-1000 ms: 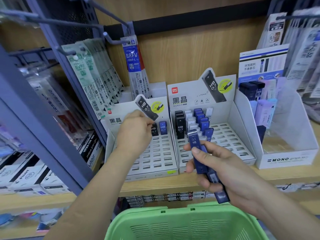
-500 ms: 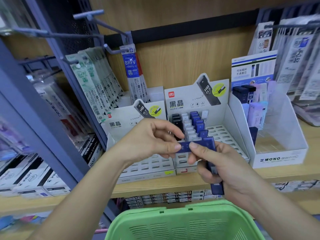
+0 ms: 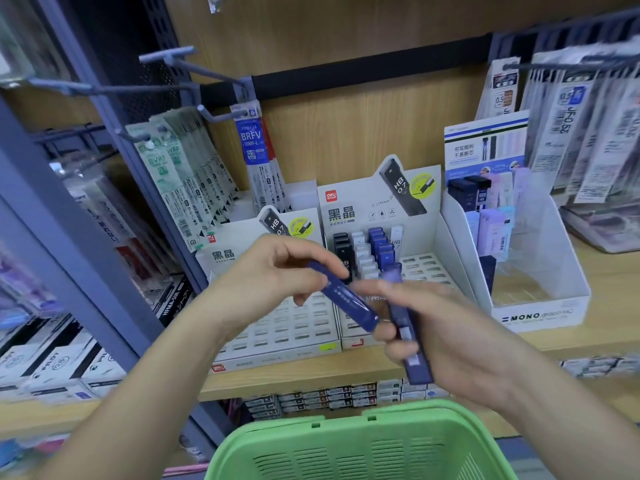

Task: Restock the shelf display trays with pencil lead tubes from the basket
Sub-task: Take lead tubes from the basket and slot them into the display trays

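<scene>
My left hand pinches one blue lead tube by its upper end, the tube slanting down to the right. My right hand grips a small bundle of blue lead tubes, held upright in front of the trays. The left display tray shows mostly bare slots behind my hands. The right display tray holds rows of black, white and blue tubes at its back left. The green basket sits below at the bottom edge; its inside is not visible.
A white MONO display box stands right of the trays on the wooden shelf. Refill packs hang on hooks at upper left and upper right. Boxed goods fill the lower left shelf. A grey-blue upright runs down the left.
My left hand came away from the left tray, took one blue tube from the bundle in my right hand and has pulled it free to the left. The camera tilted slightly upward.
</scene>
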`<action>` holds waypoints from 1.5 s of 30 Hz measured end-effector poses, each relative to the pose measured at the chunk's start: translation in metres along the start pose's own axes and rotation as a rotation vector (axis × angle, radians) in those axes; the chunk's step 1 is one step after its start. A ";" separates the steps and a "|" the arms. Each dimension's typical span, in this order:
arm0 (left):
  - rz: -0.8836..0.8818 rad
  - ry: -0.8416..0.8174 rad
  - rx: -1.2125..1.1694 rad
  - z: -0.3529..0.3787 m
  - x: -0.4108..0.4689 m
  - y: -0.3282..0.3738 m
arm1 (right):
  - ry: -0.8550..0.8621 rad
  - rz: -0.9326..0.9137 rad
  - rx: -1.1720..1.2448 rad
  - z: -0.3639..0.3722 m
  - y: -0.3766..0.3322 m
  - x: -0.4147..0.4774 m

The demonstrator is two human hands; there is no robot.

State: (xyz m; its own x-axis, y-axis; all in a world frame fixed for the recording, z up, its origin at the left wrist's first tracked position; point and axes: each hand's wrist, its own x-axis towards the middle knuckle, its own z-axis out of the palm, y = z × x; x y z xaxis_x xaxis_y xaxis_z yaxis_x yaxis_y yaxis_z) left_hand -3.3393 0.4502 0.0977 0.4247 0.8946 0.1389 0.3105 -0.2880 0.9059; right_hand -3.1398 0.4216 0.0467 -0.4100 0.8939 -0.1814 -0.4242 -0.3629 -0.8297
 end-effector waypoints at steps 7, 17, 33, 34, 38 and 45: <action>-0.064 0.193 -0.087 0.039 0.002 0.003 | 0.167 -0.206 0.089 0.006 0.000 0.004; -0.015 0.107 0.091 0.090 -0.009 -0.009 | 0.416 -0.359 0.337 -0.003 -0.006 0.004; -0.003 0.277 -0.230 0.056 0.002 0.002 | 0.473 -0.347 -0.329 -0.007 -0.015 -0.005; -0.024 0.240 -0.200 0.055 0.003 0.002 | 0.479 -0.354 -0.317 -0.010 -0.016 -0.005; -0.101 0.151 -0.101 0.071 0.004 0.000 | 0.520 -0.340 -0.171 -0.023 -0.018 -0.008; -0.149 0.063 -0.128 0.104 0.010 0.000 | 0.531 -0.357 -0.053 -0.037 -0.021 -0.013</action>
State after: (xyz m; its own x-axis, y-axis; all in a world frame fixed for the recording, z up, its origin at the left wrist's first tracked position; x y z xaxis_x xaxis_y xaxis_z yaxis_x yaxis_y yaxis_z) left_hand -3.2471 0.4238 0.0574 0.3268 0.9449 0.0210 0.2537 -0.1091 0.9611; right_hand -3.0958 0.4276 0.0471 0.2105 0.9709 -0.1141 -0.4144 -0.0171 -0.9099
